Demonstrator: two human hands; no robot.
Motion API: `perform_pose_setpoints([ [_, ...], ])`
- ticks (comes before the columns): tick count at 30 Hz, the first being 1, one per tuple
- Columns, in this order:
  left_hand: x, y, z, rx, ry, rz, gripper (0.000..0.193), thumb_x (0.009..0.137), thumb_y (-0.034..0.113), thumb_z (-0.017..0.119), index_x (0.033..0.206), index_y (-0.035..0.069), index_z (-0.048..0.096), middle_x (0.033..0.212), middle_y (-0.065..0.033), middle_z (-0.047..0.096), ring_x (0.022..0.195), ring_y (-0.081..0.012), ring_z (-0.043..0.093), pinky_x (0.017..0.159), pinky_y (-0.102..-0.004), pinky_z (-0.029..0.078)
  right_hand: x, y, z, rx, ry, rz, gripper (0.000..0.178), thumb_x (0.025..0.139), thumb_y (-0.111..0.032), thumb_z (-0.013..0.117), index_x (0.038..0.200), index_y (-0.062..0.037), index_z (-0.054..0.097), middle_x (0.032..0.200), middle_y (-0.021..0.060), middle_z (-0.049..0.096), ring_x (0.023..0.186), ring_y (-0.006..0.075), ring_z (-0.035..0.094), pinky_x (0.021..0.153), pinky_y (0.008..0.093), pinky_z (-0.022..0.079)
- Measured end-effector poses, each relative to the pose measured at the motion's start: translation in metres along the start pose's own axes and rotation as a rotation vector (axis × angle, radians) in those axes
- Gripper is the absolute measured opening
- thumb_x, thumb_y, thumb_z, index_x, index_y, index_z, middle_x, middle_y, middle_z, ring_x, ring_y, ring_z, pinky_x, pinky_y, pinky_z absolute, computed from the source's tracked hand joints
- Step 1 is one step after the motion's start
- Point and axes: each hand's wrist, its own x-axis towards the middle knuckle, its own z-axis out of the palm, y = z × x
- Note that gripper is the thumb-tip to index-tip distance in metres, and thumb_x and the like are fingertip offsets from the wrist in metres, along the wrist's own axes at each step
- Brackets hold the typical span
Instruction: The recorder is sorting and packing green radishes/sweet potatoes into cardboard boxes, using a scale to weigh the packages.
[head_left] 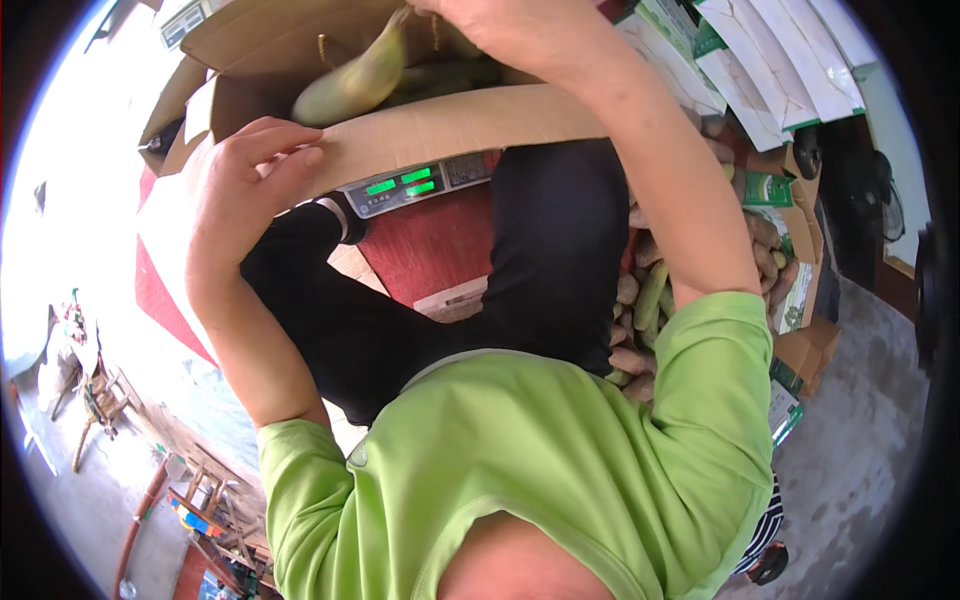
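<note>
An open cardboard box (450, 125) stands before me, its near flap raised toward me. My right hand (480, 22), partly cut off by the top edge, pinches the narrow end of a pale green ear of corn (355, 88), which looks still in its husk. The ear hangs tilted over the box and is slightly blurred. Darker green produce (445, 78) lies in shadow inside. My left hand (245, 175) grips the left end of the near flap, fingers bent over its edge. Beneath the box shows a digital scale (405, 188) with lit green displays.
Right of my legs lies a pile of sweet potatoes (632, 360) with long green vegetables (652, 295). White and green cartons (755, 65) stand at the far right. A wooden chair (215, 505) is at the lower left. Striped clothing (765, 525) of another person shows at the lower right.
</note>
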Motion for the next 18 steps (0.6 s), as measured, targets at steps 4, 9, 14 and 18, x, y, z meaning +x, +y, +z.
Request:
perform_pose_setpoints([
  [4,-0.004,0.008,-0.005,-0.005,-0.030,-0.027,0.016,0.080,0.011,0.063,0.090,-0.002,0.066,0.083,-0.0050,0.062,0.074,-0.0129,0.059,0.068,-0.0250,0.046,-0.023,0.028,-0.017,0.149,0.023,0.048,0.026,0.082,-0.008,0.061,0.106,0.0028,0.057,0.085,0.0146,0.067,0.078,0.0199,0.064,0.071,0.0307,0.049],
  [9,-0.005,0.016,-0.002,0.030,-0.071,-0.114,0.018,0.084,0.010,0.059,0.096,-0.002,0.066,0.091,-0.0057,0.063,0.083,-0.0131,0.059,0.073,-0.0234,0.044,-0.092,0.057,-0.073,0.219,0.120,0.361,0.025,0.084,-0.007,0.060,0.106,0.0041,0.057,0.085,0.0077,0.065,0.077,0.0126,0.060,0.069,0.0275,0.048],
  [14,0.000,-0.008,0.001,0.079,-0.012,0.003,0.019,0.086,0.009,0.059,0.102,0.001,0.068,0.096,-0.0057,0.065,0.086,-0.0134,0.060,0.077,-0.0242,0.045,-0.196,0.117,-0.095,0.026,0.203,0.648,0.033,0.083,-0.007,0.060,0.114,0.0040,0.054,0.092,0.0097,0.064,0.085,0.0162,0.061,0.076,0.0290,0.048],
  [18,0.004,-0.028,0.000,0.046,0.075,0.026,0.022,0.090,0.011,0.058,0.108,0.003,0.067,0.102,-0.0075,0.066,0.094,-0.0153,0.061,0.085,-0.0250,0.047,-0.309,0.193,-0.070,-0.276,0.247,0.840,0.032,0.079,-0.024,0.065,0.106,-0.0076,0.062,0.091,0.0145,0.067,0.087,0.0295,0.064,0.077,0.0379,0.050],
])
